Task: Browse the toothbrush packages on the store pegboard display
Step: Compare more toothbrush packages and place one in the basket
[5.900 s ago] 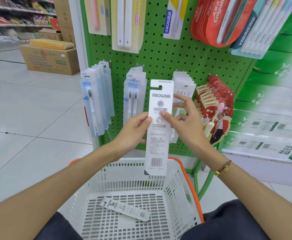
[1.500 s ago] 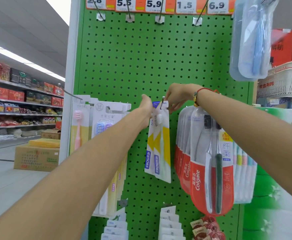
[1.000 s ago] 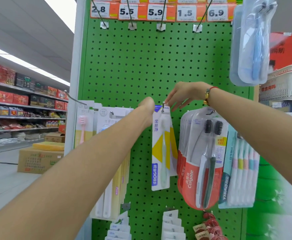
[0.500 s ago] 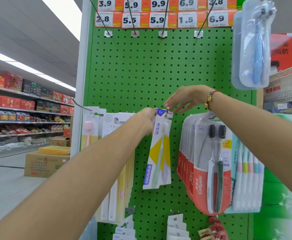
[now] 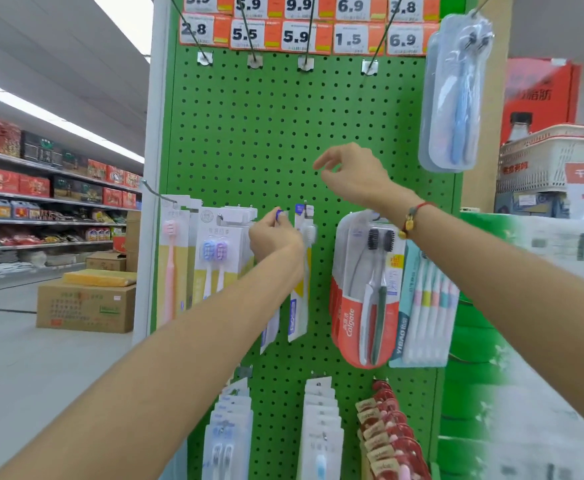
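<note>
The scene is bright and evenly lit by long ceiling lights [image 5: 51, 116] running overhead at the left, with only faint shadows on the green pegboard [image 5: 283, 133]. The wide lens bends the edges. The right side smears into a soft blur, perhaps from processing. Clear packets [image 5: 453, 95] catch mild glare, and the hands look slightly soft.

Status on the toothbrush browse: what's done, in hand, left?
Done: one white-and-yellow toothbrush package hangs alone on its peg. In hand: left hand pinches the blue top of another package, off the hook. Right hand hovers above, holding nothing. Left: Colgate packs, pastel multipack and the lower rows look untouched.
</note>
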Motion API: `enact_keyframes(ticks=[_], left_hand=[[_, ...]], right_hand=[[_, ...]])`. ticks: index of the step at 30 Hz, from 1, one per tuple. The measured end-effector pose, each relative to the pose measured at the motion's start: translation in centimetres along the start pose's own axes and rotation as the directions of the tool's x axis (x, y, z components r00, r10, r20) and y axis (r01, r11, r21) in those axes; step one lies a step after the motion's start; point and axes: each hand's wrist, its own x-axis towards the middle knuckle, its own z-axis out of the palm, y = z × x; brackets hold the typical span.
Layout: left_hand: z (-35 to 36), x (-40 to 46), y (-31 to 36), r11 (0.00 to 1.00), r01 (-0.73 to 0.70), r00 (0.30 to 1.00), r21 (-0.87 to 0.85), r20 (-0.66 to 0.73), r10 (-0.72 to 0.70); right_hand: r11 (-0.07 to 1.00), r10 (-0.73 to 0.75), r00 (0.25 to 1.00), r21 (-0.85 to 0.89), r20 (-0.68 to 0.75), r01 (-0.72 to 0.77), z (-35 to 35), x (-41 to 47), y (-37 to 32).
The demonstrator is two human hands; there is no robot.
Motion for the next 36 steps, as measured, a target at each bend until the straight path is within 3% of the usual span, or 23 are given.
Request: enact_keyframes(ticks=[2,5,8,11,13,17,21,25,30,36], left_hand=[[-1.0,-1.4,-0.4,0.994,-0.086,0.996,0.068,-0.013,0.087],[-2.8,-3.1,-0.8,0.971,-0.187,0.982,0.146,-0.007,0.190],[-5.1,-4.8,-1.1,0.922,-0.338,0.941,0.189,0.077,0.329],[-7.9,-6.8,-1.3,0.910,-0.401,0.909,0.108,0.169,0.381],[-10.3,-8.4,-1.8,0.931,-0.364,0.913,0.022,0.207,0.352],[-14.7,-11.0,-3.9,0.979,-0.193,0.938,-0.058,0.282,0.202],[-18.4,-11.6,-7.2,0.997,-0.024,0.941,-0.075,0.335,0.048],[-21.6,-11.2,-10.3,0.997,0.069,0.934,-0.017,0.352,-0.059],[-25.1,-11.1,-14.8,0.980,0.183,0.887,0.079,0.416,-0.199],[-28.0,-11.7,-17.7,0.862,0.191,0.771,0.470,0.472,-0.428]], right_hand=[[0.995,-0.068,0.973,-0.089,-0.220,0.049,0.3,-2.1,0.0],[0.986,-0.167,0.906,-0.076,-0.389,0.149,1.2,-5.5,-0.1],[0.981,-0.168,0.887,0.012,-0.429,0.192,2.8,-9.1,-0.4],[0.963,-0.035,0.912,0.229,-0.409,0.140,4.8,-13.3,-0.7],[0.907,0.090,0.928,0.415,-0.361,0.073,6.8,-16.7,-1.0],[0.681,0.281,0.955,0.721,-0.090,-0.133,11.4,-22.9,-1.4],[0.582,0.247,0.959,0.770,0.141,-0.263,15.1,-27.8,-0.7],[0.557,0.178,0.896,0.709,0.406,-0.432,17.6,-31.6,0.4],[0.548,0.217,0.872,0.685,0.438,-0.480,18.9,-34.3,1.6],[0.443,0.352,0.826,0.700,0.439,-0.561,19.5,-34.1,3.0]])
